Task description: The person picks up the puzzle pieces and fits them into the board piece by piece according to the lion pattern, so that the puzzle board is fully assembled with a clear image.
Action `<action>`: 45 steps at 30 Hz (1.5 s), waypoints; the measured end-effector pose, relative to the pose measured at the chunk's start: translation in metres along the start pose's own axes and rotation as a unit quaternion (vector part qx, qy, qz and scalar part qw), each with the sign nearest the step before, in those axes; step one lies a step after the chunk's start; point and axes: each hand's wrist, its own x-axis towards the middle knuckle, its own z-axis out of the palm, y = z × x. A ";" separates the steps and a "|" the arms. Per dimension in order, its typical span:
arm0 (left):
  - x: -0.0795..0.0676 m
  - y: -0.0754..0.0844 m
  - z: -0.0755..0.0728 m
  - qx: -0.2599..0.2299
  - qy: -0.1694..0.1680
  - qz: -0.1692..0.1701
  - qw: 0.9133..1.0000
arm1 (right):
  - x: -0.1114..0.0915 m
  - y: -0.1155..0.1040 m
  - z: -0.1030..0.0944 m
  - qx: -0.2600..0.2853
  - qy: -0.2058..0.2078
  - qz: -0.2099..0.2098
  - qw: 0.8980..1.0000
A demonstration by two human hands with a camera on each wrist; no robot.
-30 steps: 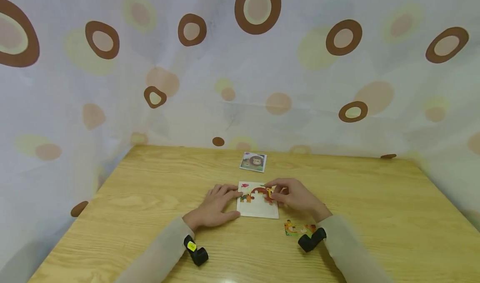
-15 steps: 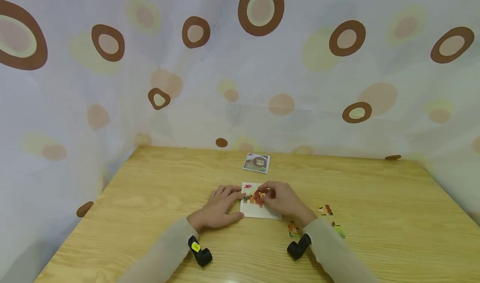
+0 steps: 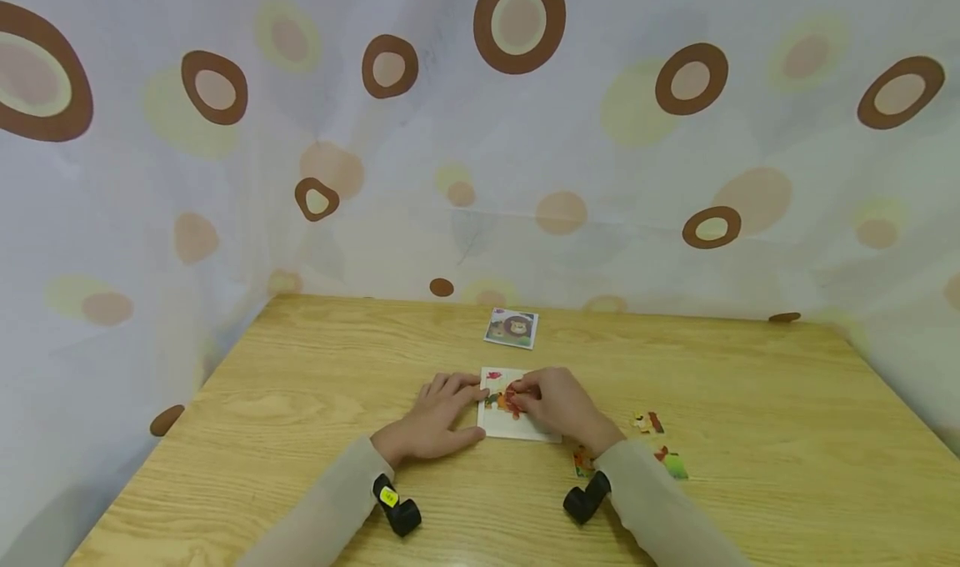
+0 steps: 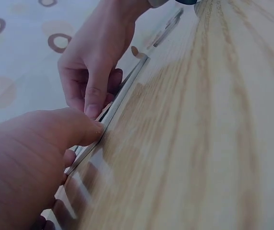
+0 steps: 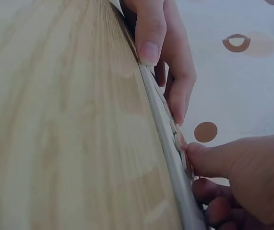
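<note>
A square white puzzle tray [image 3: 498, 427] lies on the table, with picture pieces fitted across its upper left part. My left hand [image 3: 435, 417] rests flat at the tray's left side, thumb at the lower corner and fingertips on the edge. Thumb and fingers of my right hand [image 3: 566, 404] pinch a reddish-brown jigsaw piece [image 3: 513, 400] low over the middle of the tray. That hand covers the tray's upper right part. In the right wrist view the piece [image 5: 188, 165] stands tilted under the thumb [image 5: 208, 160], just above the tray rim [image 5: 163, 122].
A lion picture card [image 3: 512, 328] lies behind the tray. To the right are loose jigsaw pieces: one yellow and red [image 3: 648, 422], one green [image 3: 673, 463], and an orange one [image 3: 582, 461] partly under the right wrist. A spotted cloth [image 3: 562, 133] hangs behind the table.
My right hand has moved left across the tray with the brown piece, from the right edge to the middle. Loose pieces at the right have come into sight. My left hand stays put.
</note>
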 end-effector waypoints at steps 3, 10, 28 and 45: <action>-0.001 0.001 -0.002 -0.003 -0.001 -0.001 1.000 | 0.002 -0.003 0.000 -0.009 -0.012 -0.006 1.000; 0.000 0.003 -0.005 -0.007 -0.005 -0.002 1.000 | 0.002 -0.003 0.000 0.010 0.001 0.013 1.000; 0.004 0.009 -0.004 -0.020 -0.007 0.000 1.000 | -0.007 -0.001 -0.004 0.012 0.010 -0.016 1.000; -0.001 0.003 -0.003 -0.021 -0.005 -0.007 1.000 | -0.045 0.034 -0.054 0.058 -0.058 -0.071 0.994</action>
